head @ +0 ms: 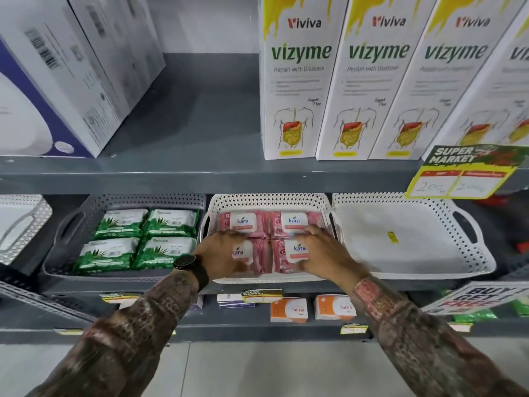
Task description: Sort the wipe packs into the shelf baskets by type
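Observation:
Several pink Kara wipe packs [259, 224] fill the white middle basket [269, 200] on the shelf. My left hand [221, 252] lies over the front left pink pack [259, 255], fingers around it. My right hand [322, 252] grips the front right pink pack [297, 249]. Both hands sit inside the middle basket at its front. Several green Origami wipe packs [137, 239] lie in the grey basket [143, 200] to the left. A white basket [406, 239] on the right holds only a small yellow sticker.
Tall Vizyme boxes [299, 81] and white cartons [65, 75] stand on the shelf above. A price sign [461, 173] hangs over the right basket. Orange boxes [289, 309] sit on the lower shelf. Another white basket [20, 224] is at far left.

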`<state>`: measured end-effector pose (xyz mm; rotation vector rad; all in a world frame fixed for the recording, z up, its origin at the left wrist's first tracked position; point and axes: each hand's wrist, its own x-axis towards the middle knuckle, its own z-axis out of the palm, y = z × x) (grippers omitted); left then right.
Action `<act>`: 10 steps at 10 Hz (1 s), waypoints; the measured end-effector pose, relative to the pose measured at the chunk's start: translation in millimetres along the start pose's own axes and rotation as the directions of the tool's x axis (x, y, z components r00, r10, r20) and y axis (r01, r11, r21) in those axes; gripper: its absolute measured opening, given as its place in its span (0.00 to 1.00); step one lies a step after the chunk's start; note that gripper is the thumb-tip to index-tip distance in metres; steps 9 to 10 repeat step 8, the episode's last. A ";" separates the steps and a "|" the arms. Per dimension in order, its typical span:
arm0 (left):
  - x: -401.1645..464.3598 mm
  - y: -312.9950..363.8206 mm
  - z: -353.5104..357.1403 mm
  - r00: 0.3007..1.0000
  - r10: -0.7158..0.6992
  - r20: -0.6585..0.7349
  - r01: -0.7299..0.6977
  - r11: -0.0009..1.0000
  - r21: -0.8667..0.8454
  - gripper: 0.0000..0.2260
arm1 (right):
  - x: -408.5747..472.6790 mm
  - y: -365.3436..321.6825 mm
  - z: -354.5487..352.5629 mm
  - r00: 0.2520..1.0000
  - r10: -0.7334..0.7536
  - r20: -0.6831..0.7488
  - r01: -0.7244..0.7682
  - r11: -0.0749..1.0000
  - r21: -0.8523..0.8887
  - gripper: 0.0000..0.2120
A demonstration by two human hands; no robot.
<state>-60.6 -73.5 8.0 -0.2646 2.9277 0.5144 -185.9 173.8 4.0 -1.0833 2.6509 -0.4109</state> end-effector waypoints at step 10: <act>26.6 23.9 30.3 0.993 -0.041 -0.112 0.053 0.993 0.105 0.35 | 25.3 -9.3 26.9 0.999 0.044 0.020 -0.043 0.999 -0.031 0.44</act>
